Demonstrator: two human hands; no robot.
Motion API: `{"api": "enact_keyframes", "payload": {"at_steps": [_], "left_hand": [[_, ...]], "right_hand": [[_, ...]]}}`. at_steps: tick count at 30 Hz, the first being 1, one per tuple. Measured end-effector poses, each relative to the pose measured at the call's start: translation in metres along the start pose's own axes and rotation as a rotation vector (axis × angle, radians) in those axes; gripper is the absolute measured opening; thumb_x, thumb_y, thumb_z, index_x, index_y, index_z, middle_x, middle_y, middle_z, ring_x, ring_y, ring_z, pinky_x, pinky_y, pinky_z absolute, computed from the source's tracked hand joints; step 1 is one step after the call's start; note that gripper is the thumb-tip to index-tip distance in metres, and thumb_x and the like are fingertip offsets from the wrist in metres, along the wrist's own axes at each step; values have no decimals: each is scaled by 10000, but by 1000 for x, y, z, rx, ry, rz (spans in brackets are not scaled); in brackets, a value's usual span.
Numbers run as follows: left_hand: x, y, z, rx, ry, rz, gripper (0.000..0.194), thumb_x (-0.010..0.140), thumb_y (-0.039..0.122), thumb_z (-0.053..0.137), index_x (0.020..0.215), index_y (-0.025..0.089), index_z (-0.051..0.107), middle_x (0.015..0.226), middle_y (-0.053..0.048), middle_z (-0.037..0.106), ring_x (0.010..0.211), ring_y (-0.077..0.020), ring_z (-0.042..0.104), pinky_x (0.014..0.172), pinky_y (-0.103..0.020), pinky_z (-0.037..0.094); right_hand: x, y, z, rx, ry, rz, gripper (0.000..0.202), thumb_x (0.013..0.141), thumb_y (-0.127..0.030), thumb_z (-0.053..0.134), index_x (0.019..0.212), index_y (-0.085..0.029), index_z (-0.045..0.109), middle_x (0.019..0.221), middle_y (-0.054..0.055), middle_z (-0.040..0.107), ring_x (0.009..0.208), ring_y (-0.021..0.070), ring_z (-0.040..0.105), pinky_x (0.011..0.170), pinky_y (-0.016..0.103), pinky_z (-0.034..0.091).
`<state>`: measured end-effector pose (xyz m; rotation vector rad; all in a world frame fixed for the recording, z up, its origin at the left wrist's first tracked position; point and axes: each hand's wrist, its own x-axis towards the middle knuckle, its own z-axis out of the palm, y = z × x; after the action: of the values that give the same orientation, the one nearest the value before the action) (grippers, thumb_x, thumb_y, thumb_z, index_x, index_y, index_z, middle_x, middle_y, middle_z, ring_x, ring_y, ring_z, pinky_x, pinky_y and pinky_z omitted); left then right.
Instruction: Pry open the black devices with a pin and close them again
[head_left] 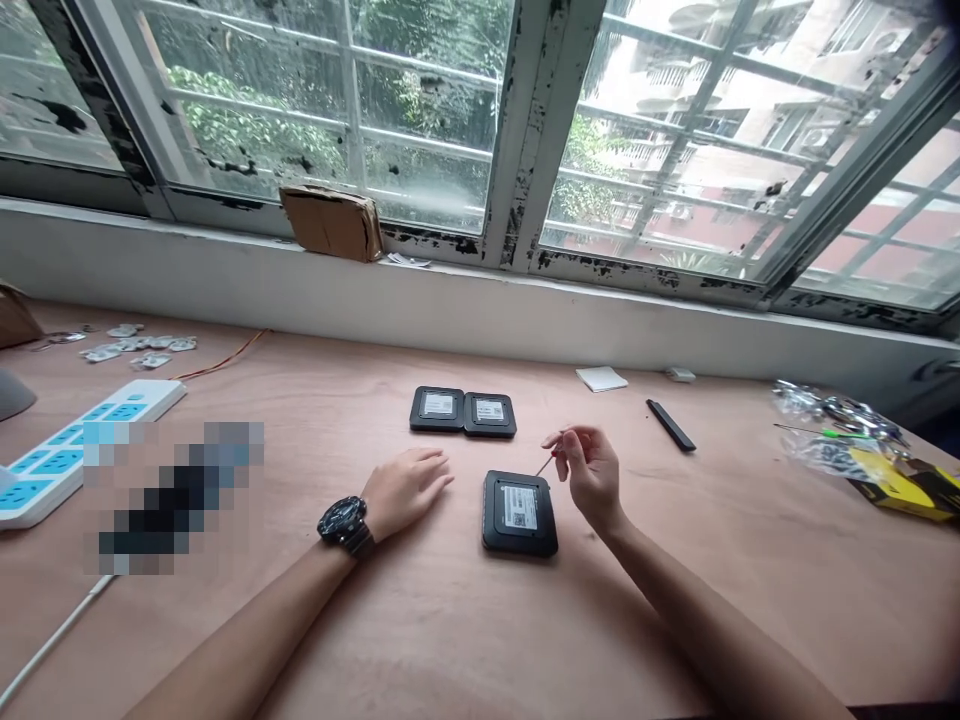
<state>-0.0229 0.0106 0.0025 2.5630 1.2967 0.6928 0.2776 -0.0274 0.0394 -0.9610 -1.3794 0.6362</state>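
My right hand (592, 475) pinches a thin screwdriver (545, 463) between fingertips and thumb. Its slim shaft slants down to the upper right corner of a flat black box (520, 515); whether the tip touches a screw is too small to tell. This box lies on the table with a white printed label facing up. To its left, my left hand (405, 490) rests palm down on the tabletop, fingers stretched out and holding nothing, a black watch on the wrist. Beyond the hands, two similar labelled black boxes (437, 408) lie side by side.
A white power strip (135, 405) and a blurred-out object (180, 500) are on the left, with small white parts (154, 345) behind. A black bar (670, 426) and white pad (601, 379) lie right of centre. Plastic bags (840, 415) and a yellow-black package (907, 487) sit far right.
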Motion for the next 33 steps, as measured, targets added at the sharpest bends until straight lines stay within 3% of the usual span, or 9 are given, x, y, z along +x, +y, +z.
{"api": "enact_keyframes", "payload": {"at_steps": [4, 7, 16, 21, 23, 26, 29, 33], "left_hand": [[1, -3, -3, 6, 26, -39, 360, 1026, 495, 485, 1204, 293, 724, 1316, -12, 694, 1179, -246, 670, 938, -376, 572], [0, -3, -5, -5, 15, -30, 338, 1031, 470, 490, 1201, 290, 719, 1292, -10, 703, 1168, -241, 668, 944, -378, 562], [0, -3, -7, -23, -4, 13, 290, 1035, 447, 494, 1138, 299, 721, 1268, -8, 705, 1160, -244, 657, 911, -371, 562], [0, -4, -6, -15, -6, 19, 293, 1038, 445, 484, 1133, 302, 722, 1270, -8, 703, 1174, -247, 651, 923, -379, 561], [0, -4, -7, -13, -4, 17, 286, 1039, 437, 484, 1136, 304, 719, 1269, -6, 704, 1176, -244, 650, 929, -380, 561], [-1, -3, -8, -3, -5, 28, 282, 1040, 426, 484, 1129, 296, 717, 1265, -11, 704, 1163, -241, 657, 927, -378, 567], [-1, 2, -3, 30, 12, 63, 274, 1035, 391, 493, 1148, 269, 710, 1276, -37, 697, 1180, -253, 650, 950, -401, 571], [4, 21, 14, 55, 16, 266, 360, 1003, 199, 468, 1328, 202, 623, 1396, -98, 627, 1335, -267, 551, 1118, -452, 481]], "right_hand": [[3, 8, 32, 64, -96, 11, 219, 1021, -479, 533, 998, -261, 531, 805, 0, 647, 528, 121, 476, 415, 235, 373], [2, 16, 45, 91, -136, 6, 207, 1023, -469, 535, 1012, -262, 531, 813, -4, 632, 559, 121, 491, 436, 229, 384], [0, 18, 46, 133, -159, 19, 145, 1033, -397, 543, 1018, -254, 562, 828, -5, 632, 535, 101, 465, 434, 223, 367], [-1, 11, 41, 14, -336, 47, 303, 1065, -425, 440, 1179, -256, 663, 917, 26, 647, 564, 107, 509, 567, 294, 506], [1, 7, 37, 6, -358, 39, 263, 1036, -417, 515, 1131, -251, 696, 994, 43, 645, 604, 111, 559, 600, 306, 534], [7, 2, 30, 39, -263, 18, 174, 934, -395, 693, 950, -223, 686, 1089, 62, 623, 660, 126, 639, 580, 300, 544], [15, -1, 16, 64, -96, -3, 212, 887, -391, 751, 902, -216, 632, 1095, 64, 624, 641, 126, 658, 522, 277, 513], [27, 4, -17, 22, 112, -60, 231, 890, -398, 747, 929, -218, 607, 1032, 61, 658, 609, 121, 620, 466, 251, 443]]}}
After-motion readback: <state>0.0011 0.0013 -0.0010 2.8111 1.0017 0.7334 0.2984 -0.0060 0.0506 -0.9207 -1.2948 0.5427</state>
